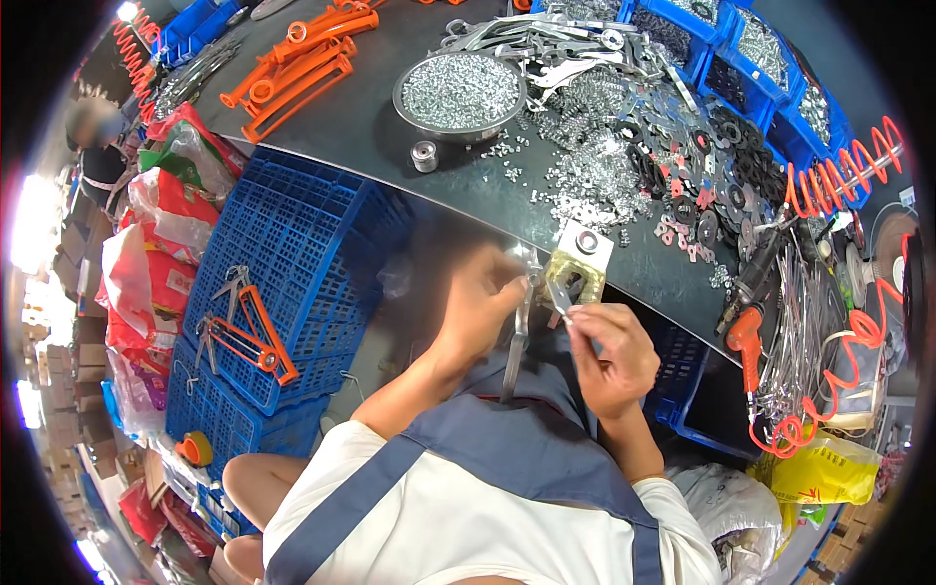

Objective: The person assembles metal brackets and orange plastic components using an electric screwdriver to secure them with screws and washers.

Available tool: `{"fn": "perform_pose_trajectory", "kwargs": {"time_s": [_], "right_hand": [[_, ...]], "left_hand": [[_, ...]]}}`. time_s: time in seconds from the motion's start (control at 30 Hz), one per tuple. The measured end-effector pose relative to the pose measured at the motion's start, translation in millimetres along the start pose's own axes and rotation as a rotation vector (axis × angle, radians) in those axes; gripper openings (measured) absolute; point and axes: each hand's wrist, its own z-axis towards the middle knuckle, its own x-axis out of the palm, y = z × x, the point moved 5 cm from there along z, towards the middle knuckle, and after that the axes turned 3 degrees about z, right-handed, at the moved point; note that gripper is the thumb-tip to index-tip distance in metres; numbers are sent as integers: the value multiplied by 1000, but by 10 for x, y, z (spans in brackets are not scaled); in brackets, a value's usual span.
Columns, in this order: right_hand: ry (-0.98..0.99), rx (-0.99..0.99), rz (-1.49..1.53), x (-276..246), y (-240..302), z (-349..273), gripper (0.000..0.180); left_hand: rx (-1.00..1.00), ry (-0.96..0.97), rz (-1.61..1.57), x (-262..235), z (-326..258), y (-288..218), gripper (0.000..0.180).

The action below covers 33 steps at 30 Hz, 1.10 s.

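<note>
My left hand (478,304), slightly blurred, is closed on a long silver metal lever (515,353) that hangs over my dark apron, its upper end by my thumb. Between the thumb and fingertips of my right hand (616,359) is a small flat metal piece (560,296). Both hands are just in front of a fixture at the table edge, with a white plate (587,242) bearing a round ring and a yellowish block (570,271) below it. The exact joint between lever and fixture is hidden.
On the dark table (370,127) are a metal bowl (458,93) of small fasteners, loose metal parts (595,146), and orange handles (307,63). Blue crates (283,224) stand left, holding orange-handled tools (255,336). An orange-gripped power tool (746,336) and coiled red hose (858,336) are right.
</note>
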Motion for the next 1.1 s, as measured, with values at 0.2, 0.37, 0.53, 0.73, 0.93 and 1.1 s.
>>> {"fn": "perform_pose_trajectory", "kwargs": {"time_s": [0.2, 0.37, 0.53, 0.73, 0.93, 1.1], "right_hand": [[133, -86, -4, 147, 1, 146, 24], [262, -193, -105, 251, 70, 182, 17], [171, -488, -263, 300, 150, -82, 15], [86, -217, -10, 191, 21, -122, 21], [-3, -47, 119, -86, -130, -179, 19], [-224, 384, -893, -1786, -715, -451, 16]], "left_hand": [[-90, -37, -15, 14, -47, -163, 12], [-73, 49, -96, 29, -44, -121, 12], [-127, 343, -425, 59, -66, -185, 41], [-13, 404, -305, 143, -131, -365, 114], [131, 360, -149, 222, -67, -293, 88], [274, 182, -183, -228, 103, -548, 75]]}}
